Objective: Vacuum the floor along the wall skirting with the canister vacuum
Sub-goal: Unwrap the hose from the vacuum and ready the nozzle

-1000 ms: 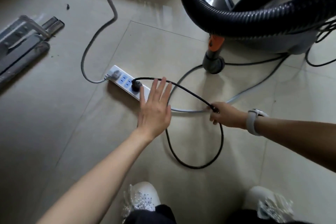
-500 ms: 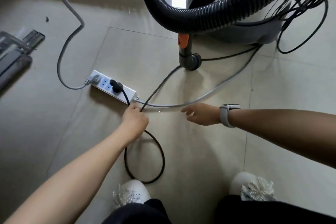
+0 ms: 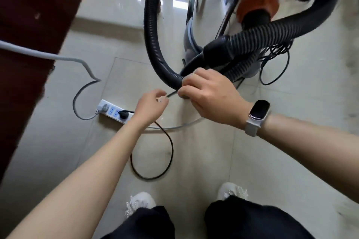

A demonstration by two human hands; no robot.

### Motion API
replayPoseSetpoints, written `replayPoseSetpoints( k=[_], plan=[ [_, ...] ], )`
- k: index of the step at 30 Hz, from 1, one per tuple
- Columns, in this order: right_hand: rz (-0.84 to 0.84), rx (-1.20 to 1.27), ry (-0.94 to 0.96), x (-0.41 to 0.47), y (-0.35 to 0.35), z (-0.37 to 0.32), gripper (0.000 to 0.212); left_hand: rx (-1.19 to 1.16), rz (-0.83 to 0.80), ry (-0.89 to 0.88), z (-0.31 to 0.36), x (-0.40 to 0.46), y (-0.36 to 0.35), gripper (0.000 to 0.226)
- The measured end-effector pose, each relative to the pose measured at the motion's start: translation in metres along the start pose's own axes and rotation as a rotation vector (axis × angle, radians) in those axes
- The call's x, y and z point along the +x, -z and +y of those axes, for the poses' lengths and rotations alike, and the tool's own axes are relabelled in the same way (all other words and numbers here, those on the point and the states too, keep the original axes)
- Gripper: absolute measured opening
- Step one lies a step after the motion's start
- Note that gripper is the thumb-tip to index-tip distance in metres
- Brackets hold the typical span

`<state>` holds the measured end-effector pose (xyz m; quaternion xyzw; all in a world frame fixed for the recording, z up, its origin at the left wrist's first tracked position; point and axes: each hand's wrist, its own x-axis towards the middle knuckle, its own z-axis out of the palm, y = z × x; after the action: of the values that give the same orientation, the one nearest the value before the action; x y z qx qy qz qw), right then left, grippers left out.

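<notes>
Your right hand (image 3: 208, 96) is curled around the black ribbed hose (image 3: 153, 48) at the low point of its loop and also pinches the thin black cord (image 3: 171, 149), while your left hand (image 3: 150, 107), just beside it at 9 o'clock, pinches that same cord between curled fingers. The canister vacuum (image 3: 215, 25) stands at 12 o'clock from your hands, blurred, with the hose arching out of it. The white power strip (image 3: 112, 111) lies on the tiled floor (image 3: 291, 103) at 9 o'clock of your left hand, the cord's black plug (image 3: 124, 114) seated in it.
</notes>
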<state>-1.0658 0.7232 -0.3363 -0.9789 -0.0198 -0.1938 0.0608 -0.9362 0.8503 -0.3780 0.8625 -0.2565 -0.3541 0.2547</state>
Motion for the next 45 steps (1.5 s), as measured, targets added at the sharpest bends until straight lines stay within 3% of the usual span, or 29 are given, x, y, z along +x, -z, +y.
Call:
replayPoseSetpoints(
  k=[2,6,8,13,17,22,24,28,31,35,38,41,45],
  plan=[
    [-0.050,-0.220,-0.046,0.029,0.026,0.017,0.017,-0.081,0.037,0.061,0.027,-0.008,0.022,0.032],
    [-0.716,-0.270,-0.345,0.063,0.052,0.052,0.041,-0.090,0.035,0.106,0.061,-0.035,0.047,0.032],
    [-0.833,-0.286,-0.378,0.071,0.056,0.058,0.041,-0.153,0.033,0.152,0.072,-0.048,0.054,0.031],
    [-0.628,-0.294,-0.541,0.069,0.077,0.063,0.029,-0.195,-0.014,0.192,0.096,-0.072,0.064,0.030],
    [-0.467,-0.203,-0.607,0.058,0.124,0.065,0.038,-0.156,0.022,0.173,0.128,-0.088,0.071,0.036],
    [-0.572,-0.188,-0.561,0.029,0.184,0.067,0.043,0.008,0.091,-0.141,0.199,-0.109,0.081,0.069],
    [-0.590,-0.177,-0.537,0.012,0.211,0.076,0.041,0.186,0.005,-0.243,0.222,-0.109,0.083,0.079],
    [-0.523,-0.107,-0.490,-0.013,0.260,0.102,0.035,0.412,-0.210,-0.281,0.263,-0.108,0.069,0.088],
    [-0.447,-0.019,-0.423,-0.020,0.289,0.114,0.037,0.522,-0.215,-0.357,0.290,-0.104,0.051,0.079],
    [-0.409,0.060,-0.346,-0.031,0.317,0.134,0.040,0.512,-0.176,-0.479,0.329,-0.102,0.046,0.031],
    [-0.380,0.123,-0.372,-0.042,0.336,0.145,0.042,0.515,-0.259,-0.476,0.357,-0.115,0.050,0.029],
    [-0.369,0.246,-0.542,-0.055,0.342,0.148,0.042,0.504,-0.332,-0.407,0.368,-0.120,0.050,0.030],
    [-0.214,0.540,-1.133,-0.057,0.337,0.146,0.036,0.528,-0.376,-0.319,0.371,-0.108,0.058,0.030]
  ],
)
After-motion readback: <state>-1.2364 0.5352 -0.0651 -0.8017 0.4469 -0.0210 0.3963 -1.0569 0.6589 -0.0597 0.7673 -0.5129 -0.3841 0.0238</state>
